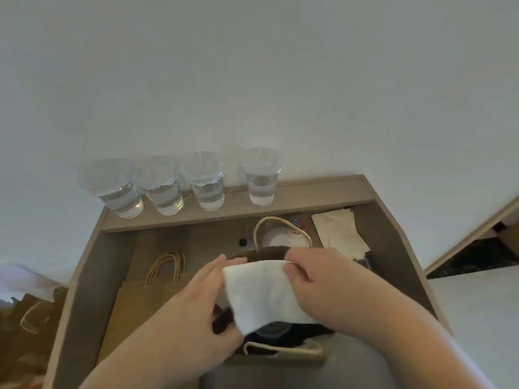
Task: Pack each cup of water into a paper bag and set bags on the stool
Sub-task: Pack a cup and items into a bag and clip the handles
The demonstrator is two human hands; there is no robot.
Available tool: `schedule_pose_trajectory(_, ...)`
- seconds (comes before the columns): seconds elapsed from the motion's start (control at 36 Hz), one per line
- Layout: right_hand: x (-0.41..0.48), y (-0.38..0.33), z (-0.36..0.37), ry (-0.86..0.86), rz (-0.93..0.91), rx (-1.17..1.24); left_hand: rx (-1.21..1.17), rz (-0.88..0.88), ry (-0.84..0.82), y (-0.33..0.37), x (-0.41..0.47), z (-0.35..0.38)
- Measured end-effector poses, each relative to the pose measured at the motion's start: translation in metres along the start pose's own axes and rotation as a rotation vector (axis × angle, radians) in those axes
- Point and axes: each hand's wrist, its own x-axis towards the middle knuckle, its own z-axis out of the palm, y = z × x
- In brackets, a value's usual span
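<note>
Packing of one bag [261,253] is under way: it stands open at 6 o'clock on the desk, and a dark, blurred round shape deep inside it looks like the lid of a cup [273,331] already loaded. Both hands hold a white napkin [261,293] over the bag's mouth. The right hand [317,276] has curled fingers pinching the napkin's far corner at 1 o'clock from the cloth's middle. The left hand [202,301] lies along the edge at 9 o'clock, fingers nearly straight, steadying rather than clasping.

Judged from this, the step is tucking the napkin in on top of the cup. The next move calls for lowering it without pushing on the lid, then gathering both handles so the bag lifts level and no water tips.

A row of cups [209,186], four of them lidded and holding water, waits on the ledge [323,189] at 12 o'clock, so most of the task is left. Flat bags [146,299] lie at 9 o'clock from the open one, and spare napkins [337,228] at 1 o'clock. More brown bags [31,313] show at the frame's 8 o'clock edge; what they rest on cannot be made out.
</note>
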Motion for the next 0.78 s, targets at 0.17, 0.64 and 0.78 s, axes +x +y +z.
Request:
schedule_pose_trajectory(0.17,0.015,0.007,0.009,-0.057,0.067,-0.281,-0.009,-0.019,0.002,-0.006,-0.007,0.003)
schedule_pose_trajectory(0.64,-0.029,0.020,0.004,0.450,-0.340,0.264,-0.181,0.075,0.181,-0.016,-0.011,0.004)
schedule_pose_trajectory(0.78,-0.069,0.068,0.012,0.542,-0.241,0.474,-0.324,0.120,0.228,-0.019,-0.011,0.000)
